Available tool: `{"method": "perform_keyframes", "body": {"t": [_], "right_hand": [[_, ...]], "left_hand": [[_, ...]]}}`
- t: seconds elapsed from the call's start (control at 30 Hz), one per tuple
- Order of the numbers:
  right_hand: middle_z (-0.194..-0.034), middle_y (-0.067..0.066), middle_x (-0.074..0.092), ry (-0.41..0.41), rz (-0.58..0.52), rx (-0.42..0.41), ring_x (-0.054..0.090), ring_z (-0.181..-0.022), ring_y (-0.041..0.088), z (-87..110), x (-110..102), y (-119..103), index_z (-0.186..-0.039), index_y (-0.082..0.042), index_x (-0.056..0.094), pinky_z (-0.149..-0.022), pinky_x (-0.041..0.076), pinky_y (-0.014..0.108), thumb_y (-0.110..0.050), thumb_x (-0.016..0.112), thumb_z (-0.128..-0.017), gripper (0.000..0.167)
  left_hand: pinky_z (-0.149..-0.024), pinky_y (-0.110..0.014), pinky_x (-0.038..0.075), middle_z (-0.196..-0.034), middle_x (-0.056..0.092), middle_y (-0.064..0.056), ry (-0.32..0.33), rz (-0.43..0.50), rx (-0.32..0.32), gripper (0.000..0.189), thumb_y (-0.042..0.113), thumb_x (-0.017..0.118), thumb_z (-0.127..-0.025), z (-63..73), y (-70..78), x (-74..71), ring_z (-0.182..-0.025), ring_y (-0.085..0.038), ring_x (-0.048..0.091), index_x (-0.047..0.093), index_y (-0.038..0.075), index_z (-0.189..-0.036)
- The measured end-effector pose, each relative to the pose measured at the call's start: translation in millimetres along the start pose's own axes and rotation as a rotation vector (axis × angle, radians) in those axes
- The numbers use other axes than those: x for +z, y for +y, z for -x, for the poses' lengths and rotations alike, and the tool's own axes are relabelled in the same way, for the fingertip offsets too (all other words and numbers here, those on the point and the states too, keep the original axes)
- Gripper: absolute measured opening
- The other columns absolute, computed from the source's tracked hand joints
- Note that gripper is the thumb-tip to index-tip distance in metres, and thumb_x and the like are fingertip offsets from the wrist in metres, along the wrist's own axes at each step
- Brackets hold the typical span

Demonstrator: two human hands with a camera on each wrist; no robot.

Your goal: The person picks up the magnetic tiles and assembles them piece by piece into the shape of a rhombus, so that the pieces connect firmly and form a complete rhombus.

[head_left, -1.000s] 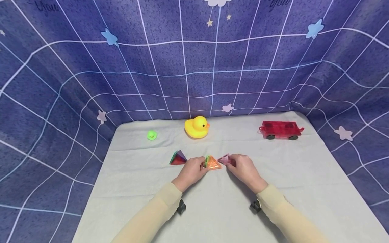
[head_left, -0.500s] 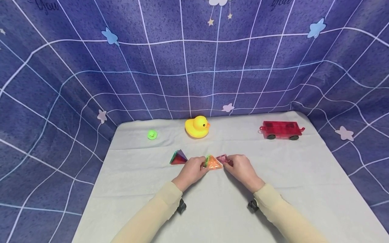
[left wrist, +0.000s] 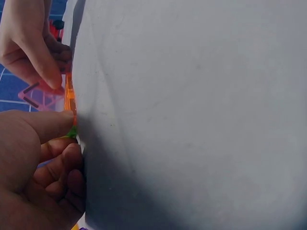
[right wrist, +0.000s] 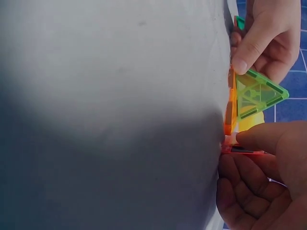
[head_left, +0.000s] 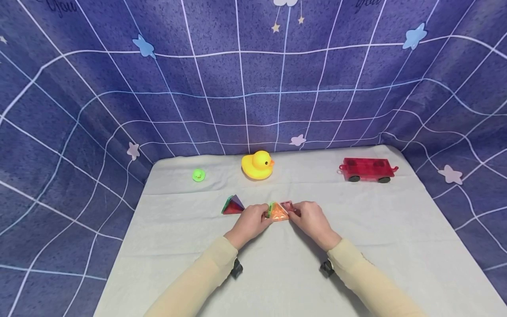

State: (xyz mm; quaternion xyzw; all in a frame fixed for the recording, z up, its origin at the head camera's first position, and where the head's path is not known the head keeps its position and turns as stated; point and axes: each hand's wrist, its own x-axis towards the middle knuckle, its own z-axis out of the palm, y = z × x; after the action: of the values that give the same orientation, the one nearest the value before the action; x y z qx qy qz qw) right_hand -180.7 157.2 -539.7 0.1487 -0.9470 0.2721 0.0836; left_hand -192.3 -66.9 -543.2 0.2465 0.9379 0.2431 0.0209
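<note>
An orange triangular magnetic tile (head_left: 279, 213) leans against a green triangular magnetic tile (right wrist: 263, 92), the two standing on the table in front of me. My left hand (head_left: 251, 223) pinches the green tile at its left side, thumb tip by the orange tile's lower corner. From the right, my right hand (head_left: 316, 222) holds a pink triangular magnetic tile (head_left: 287, 205) between thumb and fingers, right at the orange tile's edge. Left of my left hand stands a pyramid of tiles (head_left: 233, 206) with red, purple and green faces, partly covered by that hand.
Behind the tiles sits a yellow rubber duck (head_left: 257, 165). A small green duck (head_left: 198, 175) is at the back left, and a red toy wagon base (head_left: 368, 169) with black wheels at the back right. A blue patterned curtain (head_left: 261, 105) borders the white-covered table (head_left: 285, 273).
My right hand has moved left, bringing the pink tile up to the orange tile's right edge, and the pink tile has turned. My left hand has stayed put.
</note>
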Motion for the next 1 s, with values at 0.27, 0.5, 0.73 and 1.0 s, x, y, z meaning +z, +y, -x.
{"method": "perform_keyframes", "body": {"t": [0.27,0.5,0.73,1.0], "right_hand": [[-0.055,-0.011,0.046,-0.002,-0.001,-0.026,0.042,-0.054,0.009,-2.3,2.7,-0.7,-0.067,-0.015,0.064,-0.052,0.034,0.028,-0.013,0.079,-0.09,0.027],[-0.055,-0.011,0.046,-0.004,-0.005,-0.05,0.042,-0.054,0.009,-2.5,2.5,-2.6,-0.068,-0.015,0.065,-0.052,0.034,0.028,-0.013,0.08,-0.089,0.027],[-0.054,-0.01,0.046,-0.02,0.015,-0.015,0.042,-0.053,0.01,-4.1,2.2,-6.8,-0.068,-0.014,0.065,-0.051,0.033,0.029,-0.013,0.08,-0.088,0.025],[-0.054,-0.011,0.046,-0.006,0.014,-0.021,0.042,-0.053,0.009,-3.9,5.9,-4.8,-0.069,-0.014,0.068,-0.051,0.034,0.029,-0.012,0.081,-0.087,0.023]], "left_hand": [[-0.056,-0.027,0.034,-0.065,0.046,0.007,-0.024,-0.01,-0.006,0.03,0.024,0.08,-0.094,-1.4,1.7,-1.4,-0.059,-0.009,0.043,0.055,0.014,-0.081],[-0.058,-0.028,0.036,-0.065,0.045,0.006,-0.047,0.012,0.0,0.03,0.022,0.079,-0.095,-3.3,0.0,-3.4,-0.06,-0.011,0.044,0.055,0.013,-0.08],[-0.059,-0.029,0.039,-0.066,0.049,0.006,-0.064,0.025,-0.005,0.029,0.021,0.08,-0.094,-4.2,2.0,-5.9,-0.062,-0.012,0.047,0.056,0.013,-0.08],[-0.061,-0.03,0.04,-0.067,0.048,0.006,-0.069,-0.01,-0.001,0.03,0.022,0.08,-0.094,-4.8,3.1,-5.8,-0.063,-0.013,0.047,0.056,0.014,-0.08]]}}
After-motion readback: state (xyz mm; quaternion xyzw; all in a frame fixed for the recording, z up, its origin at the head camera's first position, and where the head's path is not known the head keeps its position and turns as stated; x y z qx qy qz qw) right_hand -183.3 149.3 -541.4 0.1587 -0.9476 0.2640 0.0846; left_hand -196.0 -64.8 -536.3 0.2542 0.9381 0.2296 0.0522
